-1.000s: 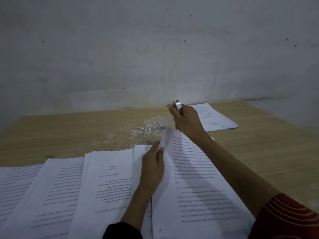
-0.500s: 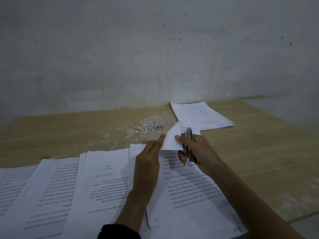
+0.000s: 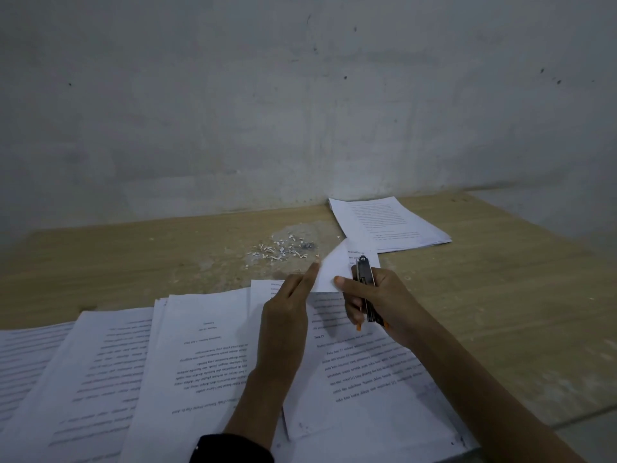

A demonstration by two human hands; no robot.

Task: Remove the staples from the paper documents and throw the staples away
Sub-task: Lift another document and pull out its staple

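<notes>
white printed document point(image 3: 367, 369) lies at the table's point(image 3: 500, 295) near edge, top corner folded up – left hand point(image 3: 287, 315) touches it with straight fingers, right hand point(image 3: 380, 305) thumbs it, other fingers curled round a metal tool point(image 3: 365, 282). print's too small to read.

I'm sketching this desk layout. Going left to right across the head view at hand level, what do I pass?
Left documents → left hand → right hand gripping the tool → bare table. The staple pile and far stack lie beyond the hands, so both are omitted.
</notes>
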